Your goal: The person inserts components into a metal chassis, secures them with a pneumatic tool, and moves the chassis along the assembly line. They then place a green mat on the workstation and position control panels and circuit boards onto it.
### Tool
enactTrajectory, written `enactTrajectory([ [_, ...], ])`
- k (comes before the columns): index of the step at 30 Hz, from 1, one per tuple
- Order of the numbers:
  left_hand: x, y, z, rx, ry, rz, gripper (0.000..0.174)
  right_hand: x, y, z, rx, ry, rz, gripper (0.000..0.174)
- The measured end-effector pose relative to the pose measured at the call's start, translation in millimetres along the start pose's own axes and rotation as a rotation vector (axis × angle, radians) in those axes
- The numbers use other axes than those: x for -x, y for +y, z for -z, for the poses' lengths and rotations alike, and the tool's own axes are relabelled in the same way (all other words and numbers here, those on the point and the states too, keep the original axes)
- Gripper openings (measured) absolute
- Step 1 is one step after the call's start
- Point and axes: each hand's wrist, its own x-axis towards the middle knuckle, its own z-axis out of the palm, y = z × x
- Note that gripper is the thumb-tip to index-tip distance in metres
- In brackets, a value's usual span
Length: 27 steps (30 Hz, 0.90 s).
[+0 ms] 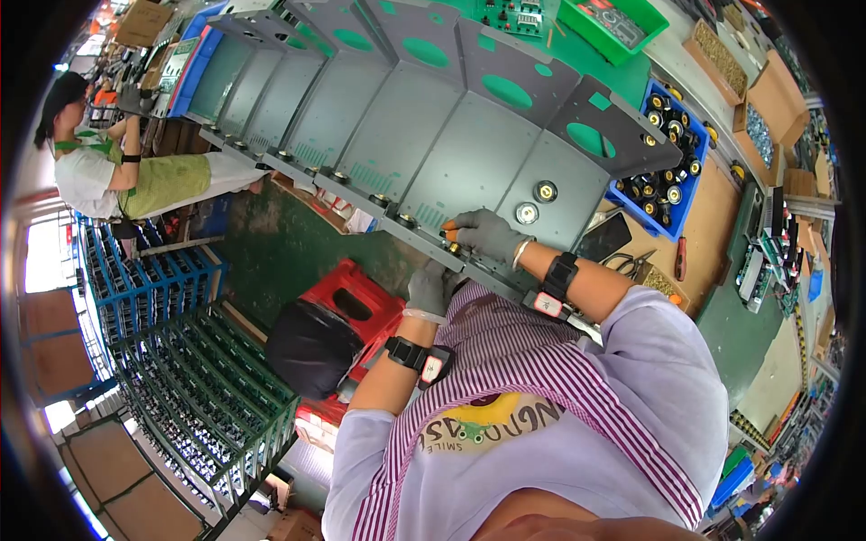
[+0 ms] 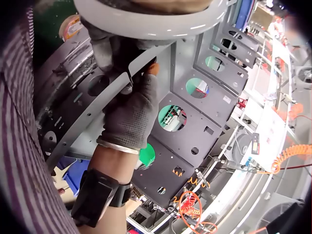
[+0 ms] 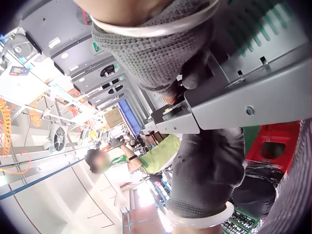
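A long grey sheet-metal housing, divided into several bays, stretches in front of me. Round black fittings sit along its front rail. My right hand, in a grey glove with bare fingertips, bends over this rail and pinches one such fitting on the inner side. Below the rail, on the outer side, is my gloved left hand; in the right wrist view the left hand reaches up to the rail, its fingertips hidden, and I cannot tell what they grip. Two loose round pieces lie in the nearest bay.
A blue bin of round black-and-brass parts stands at the right, by scissors and a red-handled tool. Behind the housing is a green tray. A red stool and another person are to the left.
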Motion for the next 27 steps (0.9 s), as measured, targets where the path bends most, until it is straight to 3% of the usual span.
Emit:
enactTrajectory([
  [2, 1.1, -14.0, -10.8, 0.071, 0.041, -0.063, 0.022, -0.1, 1.0, 2.0, -0.043, -0.044, 0.021, 0.03],
  [5, 2.5, -7.3, -16.9, 1.825, 0.015, 0.418, 0.024, 0.5, 0.6, 8.7, 0.04, -0.092, 0.061, 0.031],
  [8, -0.6, -9.1, -10.8, 1.713, -0.056, 0.454, 0.025, -2.0, 6.6, 12.2, 0.066, -0.146, 0.01, 0.033],
  [11, -2.8, -1.0, -6.9, 1.523, -0.004, 0.535, 0.025, -0.5, 5.1, 14.5, 0.041, -0.167, -0.034, 0.036],
  [18, -0.7, 1.6, -6.3, 1.561, -0.028, 0.578, 0.026, 14.7, -10.7, 13.2, 0.054, -0.119, -0.09, 0.035],
  [24, 1.9, 0.3, -13.2, 1.557, 0.032, 0.492, 0.029, 11.3, 6.7, 11.1, -0.032, -0.11, -0.061, 0.034],
  [27, 2.4, 5.6, -9.6, 1.534, 0.021, 0.506, 0.028, -8.6, 28.1, 7.6, 0.166, -0.118, 0.118, 0.034],
])
